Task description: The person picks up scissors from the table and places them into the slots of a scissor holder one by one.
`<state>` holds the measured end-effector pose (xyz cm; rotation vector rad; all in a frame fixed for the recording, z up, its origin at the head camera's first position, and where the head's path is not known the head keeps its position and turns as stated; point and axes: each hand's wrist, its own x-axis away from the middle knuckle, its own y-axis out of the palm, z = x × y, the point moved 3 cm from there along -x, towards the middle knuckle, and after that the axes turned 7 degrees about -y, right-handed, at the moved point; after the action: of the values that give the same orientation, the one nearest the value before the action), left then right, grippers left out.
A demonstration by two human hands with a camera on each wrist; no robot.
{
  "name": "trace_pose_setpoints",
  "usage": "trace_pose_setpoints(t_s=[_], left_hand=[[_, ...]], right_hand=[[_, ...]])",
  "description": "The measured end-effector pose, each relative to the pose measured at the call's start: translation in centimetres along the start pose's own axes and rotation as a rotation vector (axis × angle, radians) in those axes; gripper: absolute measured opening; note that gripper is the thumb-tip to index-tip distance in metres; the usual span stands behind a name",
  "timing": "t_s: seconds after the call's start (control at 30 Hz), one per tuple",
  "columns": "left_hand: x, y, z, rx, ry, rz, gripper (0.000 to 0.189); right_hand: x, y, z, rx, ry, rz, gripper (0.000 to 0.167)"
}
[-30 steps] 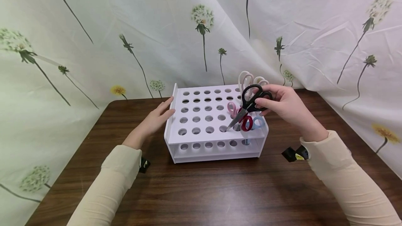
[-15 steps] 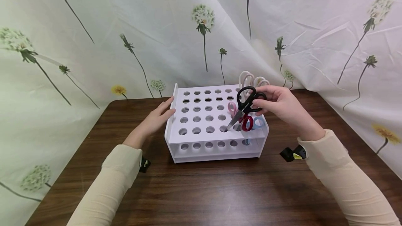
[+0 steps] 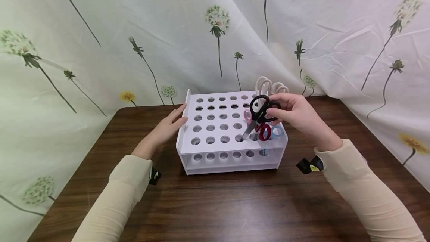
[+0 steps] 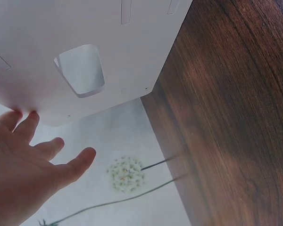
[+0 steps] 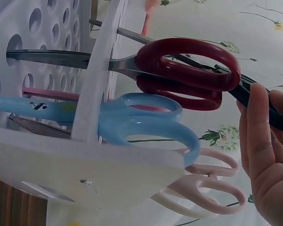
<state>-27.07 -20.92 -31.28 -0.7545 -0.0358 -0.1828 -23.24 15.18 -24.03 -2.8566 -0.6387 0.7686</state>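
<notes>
In the head view, my right hand (image 3: 297, 118) pinches black-handled scissors (image 3: 256, 118) by one finger loop, thumb and fingers on it. The scissors tilt down to the left, their tip in a front-row hole of the white rack (image 3: 216, 148). From the right wrist, the blade shows passing behind red-handled scissors (image 5: 151, 59) and through the top shelf. Blue-handled scissors (image 5: 111, 125) stand beside the red ones. With fingers extended, my left hand (image 3: 164, 130) rests against the rack's left side panel (image 4: 118, 52), fingertips touching it in the left wrist view.
Pink-handled scissors (image 3: 250, 121) and white-handled scissors (image 3: 258, 89) also stand at the rack's right side. Rows of round holes cover its top. Below lies a dark wooden table (image 3: 215, 204); a flower-printed cloth (image 3: 168, 47) hangs behind.
My right hand has moved left and slightly down with the black-handled scissors, which now stand a little steeper, tip at the same hole. The left hand has stayed on the rack.
</notes>
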Motion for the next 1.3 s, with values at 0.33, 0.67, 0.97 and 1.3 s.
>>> trace_pose_setpoints(t_s=[0.33, 0.67, 0.97, 1.3], left_hand=[[-0.1, 0.1, -0.2, 0.016, -0.011, -0.008, 0.059], [-0.2, 0.0, -0.2, -0.001, 0.006, 0.001, 0.060], [0.0, -0.1, -0.1, -0.002, -0.009, 0.000, 0.058], [-0.1, 0.0, 0.0, -0.001, 0.006, 0.001, 0.059]], right_hand=[[-0.3, 0.7, 0.0, 0.080, 0.066, -0.016, 0.040], [-0.7, 1.5, 0.5, 0.125, 0.055, -0.054, 0.033], [-0.9, 2.0, 0.5, 0.185, 0.017, -0.073, 0.029], [-0.8, 2.7, 0.4, 0.281, 0.019, -0.082, 0.028]])
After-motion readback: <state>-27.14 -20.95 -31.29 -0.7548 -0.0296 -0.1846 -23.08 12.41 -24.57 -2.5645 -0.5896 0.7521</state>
